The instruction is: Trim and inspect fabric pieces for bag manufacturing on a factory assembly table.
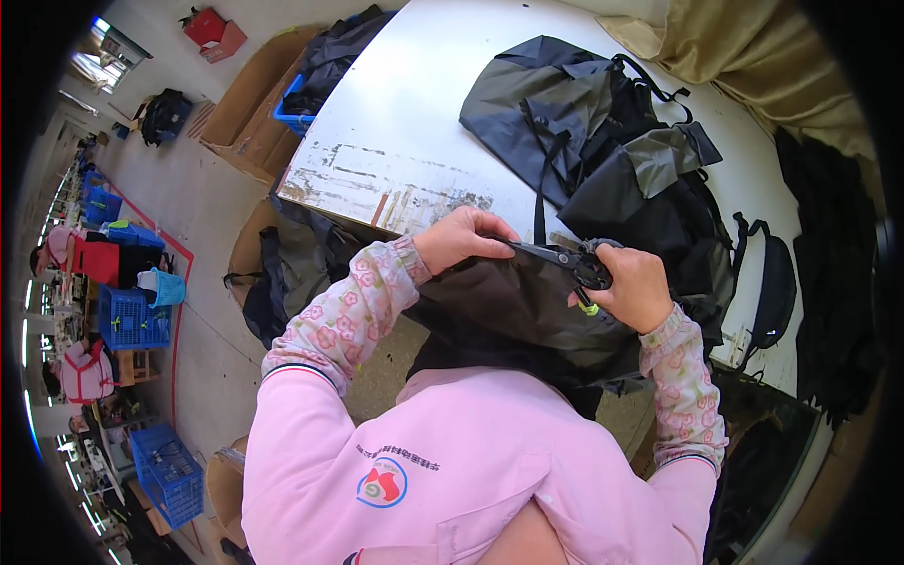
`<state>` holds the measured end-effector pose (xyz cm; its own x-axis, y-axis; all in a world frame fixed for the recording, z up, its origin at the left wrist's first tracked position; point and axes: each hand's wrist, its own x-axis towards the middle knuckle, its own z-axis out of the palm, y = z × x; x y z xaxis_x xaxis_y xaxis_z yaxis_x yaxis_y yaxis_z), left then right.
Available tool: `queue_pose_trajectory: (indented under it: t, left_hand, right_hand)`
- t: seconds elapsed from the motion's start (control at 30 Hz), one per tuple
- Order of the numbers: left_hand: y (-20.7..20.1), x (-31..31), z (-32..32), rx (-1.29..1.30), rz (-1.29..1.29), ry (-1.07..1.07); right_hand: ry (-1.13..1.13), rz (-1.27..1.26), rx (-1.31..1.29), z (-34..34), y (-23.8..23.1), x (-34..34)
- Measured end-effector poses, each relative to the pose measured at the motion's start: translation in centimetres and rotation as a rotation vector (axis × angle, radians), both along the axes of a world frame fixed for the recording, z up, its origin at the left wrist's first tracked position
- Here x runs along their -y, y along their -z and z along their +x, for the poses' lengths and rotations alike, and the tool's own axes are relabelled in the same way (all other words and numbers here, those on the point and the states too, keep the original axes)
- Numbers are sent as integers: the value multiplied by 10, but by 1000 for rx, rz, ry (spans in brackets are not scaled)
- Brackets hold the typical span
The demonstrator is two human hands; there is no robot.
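Observation:
My right hand (636, 285) grips a pair of scissors (557, 254) with dark handles, its blades pointing left. A small yellow-green piece (588, 307) shows below the handles. The fingers of my left hand (465, 239) pinch the edge of dark fabric (508, 299) at the scissors' tips; exactly what lies between the blades is too small to tell. This fabric hangs over the table's near edge toward my lap. A narrow black strap (540, 215) runs down beside the blades. Beyond my hands, a grey and black bag piece (603, 132) with straps lies crumpled on the table.
The white table (405, 104) has a worn near-left edge. A small black bag (774, 287) lies at its right, beside black material (829, 282). Gold cloth (753, 61) drapes at the far right. Cartons (250, 108) and a blue crate (294, 118) stand left. Other people work far left.

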<state>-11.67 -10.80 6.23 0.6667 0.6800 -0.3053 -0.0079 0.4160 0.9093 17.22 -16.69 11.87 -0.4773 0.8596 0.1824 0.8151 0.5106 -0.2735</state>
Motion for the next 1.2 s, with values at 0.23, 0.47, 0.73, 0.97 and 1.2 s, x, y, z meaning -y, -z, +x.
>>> queue_pose_trajectory:
  t: [0.23, 0.47, 0.73, 0.97, 1.2]
  left_hand:
    - [-8, -2, 3, -29, 43, 38]
    - [-55, -74, 3, -107, 458, -223]
    - [-30, -18, 72, -357, 1600, -19]
    - [47, 76, 97, -419, 1421, 327]
    - [64, 67, 118, -256, 1369, 295]
  right_hand:
    - [132, -32, -34, 14, 4, 16]
    - [519, -192, -349, 58, -6, 68]
    - [737, -437, -597, 58, 54, 152]
    - [628, -120, -550, 4, 82, 149]
    - [484, 3, -210, -10, 97, 125]
